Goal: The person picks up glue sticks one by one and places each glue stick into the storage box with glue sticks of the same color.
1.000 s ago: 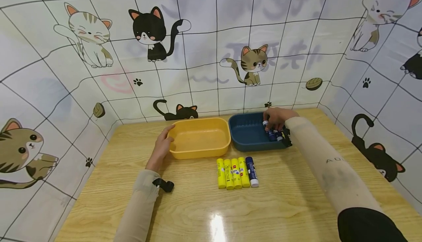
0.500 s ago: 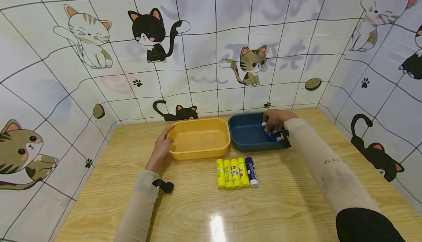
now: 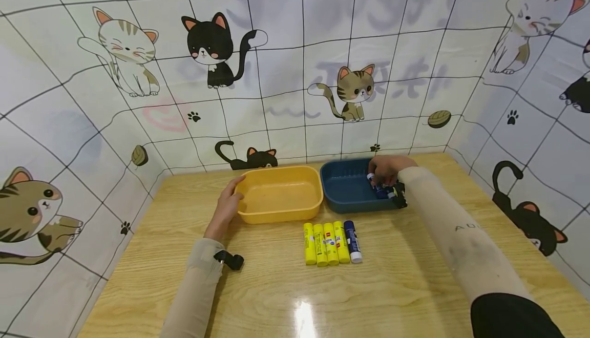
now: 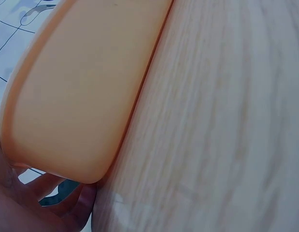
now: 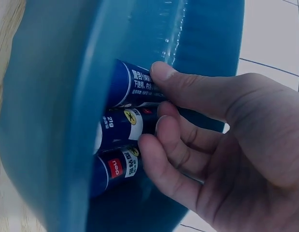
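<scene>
"What does the right hand (image 3: 391,168) have?"

"Its grip pinches a navy glue stick (image 5: 135,87) between thumb and fingers, inside the blue tray (image 3: 340,206). Two more navy sticks (image 5: 119,129) lie to its right."

"And the left hand (image 3: 225,209)?"

"Its grip is clamped on the left end of the yellow tray (image 3: 276,216), just left of the blue one."

"Anything nearer?"

"Four yellow glue sticks (image 3: 330,244) in a row on the counter (image 3: 262,287), with another navy stick (image 3: 352,240) at the right, white end near."
</scene>
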A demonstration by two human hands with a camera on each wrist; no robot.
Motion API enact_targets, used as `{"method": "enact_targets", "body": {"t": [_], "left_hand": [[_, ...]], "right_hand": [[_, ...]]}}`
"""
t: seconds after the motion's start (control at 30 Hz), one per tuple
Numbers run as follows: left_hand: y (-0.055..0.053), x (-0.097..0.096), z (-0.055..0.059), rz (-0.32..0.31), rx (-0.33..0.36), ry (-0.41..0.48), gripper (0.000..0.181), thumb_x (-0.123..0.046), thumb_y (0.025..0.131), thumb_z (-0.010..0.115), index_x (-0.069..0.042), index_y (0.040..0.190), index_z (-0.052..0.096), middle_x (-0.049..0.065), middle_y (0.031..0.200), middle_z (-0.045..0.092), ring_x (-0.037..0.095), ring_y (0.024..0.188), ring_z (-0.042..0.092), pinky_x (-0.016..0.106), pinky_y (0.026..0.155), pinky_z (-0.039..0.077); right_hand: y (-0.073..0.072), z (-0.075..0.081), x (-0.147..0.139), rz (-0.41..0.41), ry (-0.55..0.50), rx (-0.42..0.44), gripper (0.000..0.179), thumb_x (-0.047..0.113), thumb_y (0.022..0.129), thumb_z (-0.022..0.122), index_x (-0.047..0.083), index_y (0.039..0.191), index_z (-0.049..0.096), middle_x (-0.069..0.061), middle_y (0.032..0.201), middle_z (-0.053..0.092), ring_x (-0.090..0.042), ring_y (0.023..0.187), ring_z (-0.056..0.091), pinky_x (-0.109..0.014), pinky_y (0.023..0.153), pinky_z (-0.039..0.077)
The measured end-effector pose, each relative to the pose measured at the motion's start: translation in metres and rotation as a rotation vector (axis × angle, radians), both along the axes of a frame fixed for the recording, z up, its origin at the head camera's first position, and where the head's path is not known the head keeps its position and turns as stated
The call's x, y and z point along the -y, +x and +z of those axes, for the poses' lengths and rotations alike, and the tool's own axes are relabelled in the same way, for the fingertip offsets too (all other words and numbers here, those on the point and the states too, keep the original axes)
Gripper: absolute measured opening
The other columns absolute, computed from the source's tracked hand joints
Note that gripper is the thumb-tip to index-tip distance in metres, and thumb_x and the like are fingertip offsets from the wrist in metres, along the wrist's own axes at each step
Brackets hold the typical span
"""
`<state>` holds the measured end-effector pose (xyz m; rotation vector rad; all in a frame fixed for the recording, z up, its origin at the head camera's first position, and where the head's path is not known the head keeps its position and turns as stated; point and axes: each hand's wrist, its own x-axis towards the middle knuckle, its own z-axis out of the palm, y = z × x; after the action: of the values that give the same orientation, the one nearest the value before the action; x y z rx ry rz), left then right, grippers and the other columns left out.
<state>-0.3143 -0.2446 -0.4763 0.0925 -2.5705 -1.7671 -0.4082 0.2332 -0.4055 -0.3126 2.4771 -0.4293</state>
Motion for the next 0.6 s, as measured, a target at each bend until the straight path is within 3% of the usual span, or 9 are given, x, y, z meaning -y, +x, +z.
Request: {"method": "enact_targets", "body": {"t": [0.27,0.47,0.6], "left_hand": [[-0.001,0.000,-0.002,0.002,-0.009,-0.010,0.061,-0.005,0.098,0.042,-0.017,0.158,0.043,0.011,0.170,0.031,0.030,0.157,0.029,0.049,0.127,0.026],[0.001,-0.001,0.000,0.002,-0.007,-0.017,0.063,-0.005,0.097,0.041,-0.017,0.158,0.043,0.011,0.170,0.031,0.031,0.156,0.030,0.049,0.127,0.027],[0.000,-0.001,-0.001,0.001,-0.006,-0.018,0.062,-0.005,0.097,0.042,-0.018,0.157,0.044,0.010,0.170,0.031,0.030,0.157,0.029,0.049,0.127,0.027]], "right_hand": [[0.003,0.005,-0.004,-0.001,-0.017,-0.037,0.053,0.020,0.101,0.065,-0.003,0.147,0.049,-0.012,0.104,0.068,-0.024,0.085,0.068,-0.036,0.074,0.061],[0.008,0.021,-0.003,0.043,-0.021,-0.027,0.052,0.021,0.102,0.063,-0.002,0.146,0.048,-0.015,0.106,0.068,-0.027,0.089,0.070,-0.037,0.075,0.062],[0.016,0.034,-0.001,0.090,-0.079,-0.040,0.050,0.020,0.103,0.061,-0.002,0.146,0.047,-0.020,0.105,0.070,-0.031,0.089,0.071,-0.038,0.075,0.062]]}}
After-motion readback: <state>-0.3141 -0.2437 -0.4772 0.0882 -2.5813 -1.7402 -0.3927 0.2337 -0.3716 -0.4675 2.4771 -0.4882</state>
